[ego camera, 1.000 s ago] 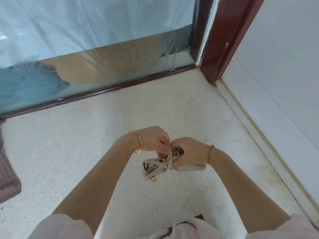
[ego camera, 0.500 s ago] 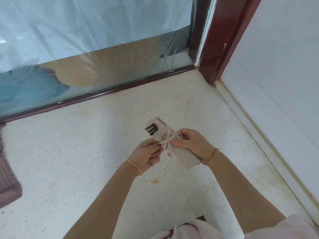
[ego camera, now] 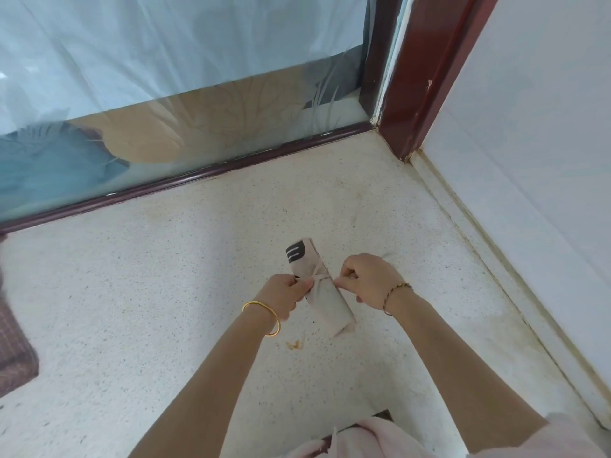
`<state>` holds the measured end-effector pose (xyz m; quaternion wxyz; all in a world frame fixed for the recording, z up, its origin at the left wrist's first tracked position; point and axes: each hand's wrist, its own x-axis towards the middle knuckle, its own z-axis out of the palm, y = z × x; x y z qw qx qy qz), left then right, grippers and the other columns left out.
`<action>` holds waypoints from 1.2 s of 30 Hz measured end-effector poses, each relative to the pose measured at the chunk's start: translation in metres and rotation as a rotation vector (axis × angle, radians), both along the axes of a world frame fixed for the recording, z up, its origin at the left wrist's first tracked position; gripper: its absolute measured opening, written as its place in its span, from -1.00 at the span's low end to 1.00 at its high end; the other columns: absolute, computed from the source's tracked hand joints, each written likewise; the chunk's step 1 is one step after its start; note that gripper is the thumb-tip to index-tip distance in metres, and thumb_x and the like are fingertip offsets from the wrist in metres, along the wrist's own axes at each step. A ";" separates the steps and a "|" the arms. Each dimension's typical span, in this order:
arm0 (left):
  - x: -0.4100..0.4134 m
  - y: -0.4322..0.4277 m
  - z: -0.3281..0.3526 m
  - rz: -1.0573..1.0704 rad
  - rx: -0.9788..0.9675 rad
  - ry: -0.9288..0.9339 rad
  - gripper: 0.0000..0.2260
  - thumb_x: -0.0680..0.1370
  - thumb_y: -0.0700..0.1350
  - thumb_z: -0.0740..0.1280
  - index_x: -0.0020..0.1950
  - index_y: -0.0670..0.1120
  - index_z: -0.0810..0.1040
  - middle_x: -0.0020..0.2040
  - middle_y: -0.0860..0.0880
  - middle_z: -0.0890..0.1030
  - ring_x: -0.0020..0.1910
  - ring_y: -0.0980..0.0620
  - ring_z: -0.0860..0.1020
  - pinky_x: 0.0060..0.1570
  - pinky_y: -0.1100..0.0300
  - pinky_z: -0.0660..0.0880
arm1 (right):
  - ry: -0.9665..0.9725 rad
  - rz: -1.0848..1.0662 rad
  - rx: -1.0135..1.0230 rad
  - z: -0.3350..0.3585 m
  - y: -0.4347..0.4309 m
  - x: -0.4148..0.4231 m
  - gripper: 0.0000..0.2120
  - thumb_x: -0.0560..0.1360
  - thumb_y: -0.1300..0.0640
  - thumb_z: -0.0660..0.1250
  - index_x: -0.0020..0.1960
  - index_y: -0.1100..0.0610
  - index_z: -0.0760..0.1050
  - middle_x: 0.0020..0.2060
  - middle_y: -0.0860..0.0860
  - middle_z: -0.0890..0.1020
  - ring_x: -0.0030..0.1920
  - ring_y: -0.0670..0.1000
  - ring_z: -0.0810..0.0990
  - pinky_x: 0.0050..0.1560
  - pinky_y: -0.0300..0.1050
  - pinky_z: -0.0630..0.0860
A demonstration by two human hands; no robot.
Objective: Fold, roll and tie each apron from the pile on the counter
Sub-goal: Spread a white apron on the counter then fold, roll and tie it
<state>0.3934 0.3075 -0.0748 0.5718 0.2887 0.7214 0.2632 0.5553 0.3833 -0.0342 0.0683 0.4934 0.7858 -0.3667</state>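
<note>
A rolled beige apron (ego camera: 327,304) with a dark printed mark at its far end lies slanted over the speckled counter (ego camera: 165,309). A thin strap (ego camera: 320,277) is knotted round its middle. My left hand (ego camera: 287,294) pinches one strap end at the left of the roll. On the right of the roll, my right hand (ego camera: 370,279) pinches the other end, and the strap runs taut between them.
A dark checked cloth (ego camera: 13,352) lies at the counter's left edge. A glass pane with a dark red frame (ego camera: 198,175) runs along the back, a red post (ego camera: 420,81) stands in the corner and a white wall (ego camera: 529,160) closes the right side. A small orange stain (ego camera: 294,344) marks the counter.
The roll has turned from pointing sideways between my hands to slanting away from me. My hands have moved apart to either side of it and drawn the strap tight.
</note>
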 end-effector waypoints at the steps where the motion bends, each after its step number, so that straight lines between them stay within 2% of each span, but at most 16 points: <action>1: 0.002 0.000 -0.005 -0.065 -0.028 0.067 -0.70 0.59 -0.03 0.25 -0.28 -0.15 0.36 -0.43 -0.03 0.27 -0.54 0.09 0.17 -0.56 0.28 0.13 | -0.058 0.004 0.013 -0.001 -0.004 -0.002 -0.78 0.54 -0.04 0.27 -0.15 0.10 0.44 -0.22 0.04 0.60 -0.23 0.05 0.64 -0.19 -0.09 0.54; 3: 0.005 0.000 -0.019 -0.217 -0.070 0.267 -0.64 0.60 -0.03 0.23 -0.37 -0.12 0.31 -0.46 -0.01 0.28 -0.52 0.08 0.21 -0.51 0.28 0.15 | -0.068 -0.067 -0.057 -0.008 -0.014 -0.007 -0.75 0.55 -0.04 0.25 -0.23 0.06 0.35 -0.31 0.00 0.55 -0.33 0.02 0.64 -0.25 -0.12 0.55; 5: 0.008 -0.003 -0.034 -0.337 -0.109 0.445 -0.62 0.59 -0.01 0.22 -0.40 -0.09 0.31 -0.46 -0.01 0.31 -0.49 0.09 0.26 -0.48 0.27 0.18 | -0.018 -0.159 -0.164 -0.025 -0.026 -0.014 -0.74 0.56 0.00 0.25 -0.27 0.05 0.31 -0.36 -0.01 0.52 -0.34 0.05 0.64 -0.22 -0.07 0.59; 9: 0.012 -0.013 -0.059 -0.364 -0.231 0.567 -0.62 0.56 0.12 0.22 -0.38 -0.04 0.31 -0.42 0.03 0.36 -0.35 0.02 0.43 -0.39 0.24 0.28 | 0.113 -0.370 -0.384 -0.064 -0.055 -0.028 -0.78 0.54 0.10 0.27 -0.26 0.06 0.33 -0.36 0.05 0.58 -0.32 0.18 0.66 -0.28 0.01 0.60; 12: 0.009 -0.013 -0.055 -0.463 -0.292 0.741 -0.60 0.55 0.22 0.16 -0.34 -0.03 0.35 -0.37 0.04 0.41 -0.32 0.02 0.46 -0.29 0.19 0.36 | 0.147 -0.480 -0.348 -0.075 -0.060 -0.035 -0.83 0.51 0.16 0.28 -0.24 0.08 0.37 -0.36 0.09 0.63 -0.37 0.09 0.65 -0.31 -0.05 0.60; 15: -0.008 -0.014 -0.043 -0.633 -0.299 0.783 -0.65 0.57 0.13 0.17 -0.30 -0.08 0.40 -0.38 0.03 0.40 -0.32 0.04 0.44 -0.27 0.20 0.37 | 0.144 -0.470 -0.327 -0.077 -0.054 -0.038 -0.82 0.51 0.21 0.26 -0.27 0.11 0.42 -0.33 0.16 0.67 -0.30 0.15 0.68 -0.25 0.01 0.63; 17: -0.015 -0.014 -0.032 -0.694 -0.205 0.717 -0.66 0.57 0.05 0.20 -0.33 -0.10 0.44 -0.43 0.02 0.39 -0.40 0.06 0.39 -0.35 0.25 0.32 | 0.147 -0.436 -0.327 -0.077 -0.052 -0.037 -0.79 0.52 0.22 0.26 -0.29 0.12 0.44 -0.31 0.18 0.67 -0.26 0.17 0.68 -0.21 0.03 0.65; 19: -0.012 -0.018 -0.022 -0.597 0.004 0.567 -0.69 0.54 0.00 0.26 -0.33 -0.15 0.49 -0.45 0.01 0.37 -0.46 0.09 0.33 -0.39 0.23 0.27 | 0.142 -0.410 -0.330 -0.078 -0.051 -0.037 -0.80 0.54 0.21 0.26 -0.26 0.11 0.47 -0.29 0.18 0.68 -0.26 0.15 0.69 -0.20 0.00 0.65; 21: -0.002 -0.022 -0.017 -0.387 0.209 0.367 -0.76 0.52 -0.05 0.31 -0.23 -0.19 0.59 -0.32 0.00 0.51 -0.32 0.08 0.45 -0.25 0.20 0.40 | 0.119 -0.362 -0.330 -0.079 -0.051 -0.037 -0.85 0.54 0.17 0.27 -0.21 0.10 0.47 -0.28 0.14 0.68 -0.31 0.06 0.68 -0.22 -0.09 0.65; 23: 0.008 -0.024 -0.021 -0.184 0.284 0.175 -0.83 0.54 -0.11 0.31 -0.09 -0.17 0.65 -0.13 -0.03 0.63 -0.11 0.03 0.56 -0.03 0.19 0.48 | 0.074 -0.267 -0.307 -0.080 -0.052 -0.037 -0.90 0.50 0.15 0.30 -0.18 0.06 0.43 -0.29 0.07 0.67 -0.34 -0.02 0.64 -0.20 -0.15 0.63; 25: 0.013 -0.023 -0.030 -0.025 0.297 0.071 -0.84 0.57 -0.16 0.27 -0.09 -0.15 0.63 -0.08 -0.02 0.64 -0.06 0.03 0.57 -0.04 0.28 0.49 | 0.024 -0.163 -0.225 -0.082 -0.055 -0.034 -0.91 0.45 0.14 0.33 -0.13 0.06 0.41 -0.19 0.05 0.65 -0.20 0.01 0.62 -0.14 -0.14 0.57; 27: 0.015 -0.017 -0.036 0.078 0.287 -0.002 -0.82 0.60 -0.18 0.23 -0.14 -0.06 0.58 -0.08 0.00 0.61 -0.08 0.06 0.54 -0.10 0.34 0.47 | 0.020 -0.119 -0.164 -0.086 -0.059 -0.030 -0.77 0.42 0.10 0.38 0.00 0.12 0.39 -0.12 0.02 0.57 -0.12 0.02 0.54 -0.15 -0.20 0.45; 30: 0.013 -0.005 -0.050 0.090 0.212 -0.044 -0.79 0.61 -0.15 0.21 -0.16 0.00 0.57 0.01 0.03 0.58 0.00 0.07 0.51 0.09 0.18 0.46 | 0.018 -0.031 -0.127 -0.091 -0.063 -0.026 -0.63 0.37 0.14 0.41 0.12 0.15 0.37 -0.02 0.03 0.52 -0.09 0.00 0.50 -0.19 -0.24 0.42; 31: 0.012 -0.002 -0.053 0.087 0.195 -0.046 -0.80 0.61 -0.14 0.20 -0.13 -0.02 0.58 -0.02 0.04 0.58 -0.02 0.08 0.51 0.13 0.15 0.45 | 0.004 0.016 -0.115 -0.091 -0.065 -0.026 -0.59 0.37 0.16 0.40 0.17 0.16 0.36 0.03 0.05 0.50 -0.07 0.02 0.50 -0.14 -0.21 0.45; 34: 0.008 0.000 -0.061 0.123 0.173 -0.085 -0.81 0.62 -0.16 0.18 -0.02 -0.11 0.60 -0.11 -0.03 0.56 -0.09 0.06 0.50 0.13 0.13 0.44 | -0.027 0.111 -0.072 -0.095 -0.072 -0.024 -0.50 0.41 0.17 0.40 0.28 0.19 0.30 0.16 0.10 0.41 0.09 0.09 0.50 0.09 -0.06 0.47; 36: 0.007 0.001 -0.060 0.129 0.173 -0.116 -0.80 0.62 -0.17 0.18 -0.07 -0.13 0.60 -0.09 -0.07 0.56 -0.09 0.05 0.50 0.10 0.18 0.46 | -0.052 0.152 -0.039 -0.094 -0.077 -0.024 -0.50 0.45 0.17 0.37 0.32 0.19 0.26 0.19 0.10 0.37 0.13 0.12 0.47 0.10 -0.08 0.43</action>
